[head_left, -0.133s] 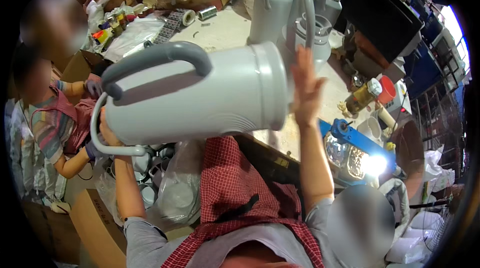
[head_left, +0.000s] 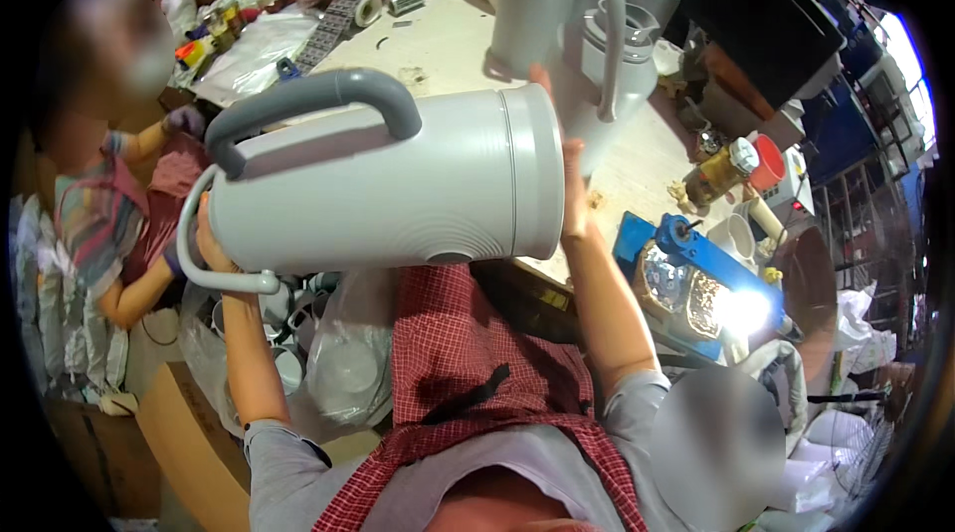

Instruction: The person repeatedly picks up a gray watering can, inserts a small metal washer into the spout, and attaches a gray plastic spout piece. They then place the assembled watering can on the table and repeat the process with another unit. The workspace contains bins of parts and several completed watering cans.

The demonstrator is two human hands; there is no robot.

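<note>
A large light-grey insulated jug lies sideways in the air in front of me. It has a dark grey side handle on top and a pale carrying handle at its left end. My left hand grips that left end, its fingers partly hidden behind the jug. At the opposite end, my right hand lies flat against the wide rim, fingers stretched out and partly hidden. Beyond it on the table stand several similar grey jugs with raised handles.
A pale table holds a roll of labels. On the right are a blue clamp-like device by a bright lamp, a jar and a red cup. A co-worker is at left, near bagged grey parts.
My right hand has moved left, from apart with spread fingers to against the jug's end. The jug has turned slightly. The co-worker's upper hand has shifted up.
</note>
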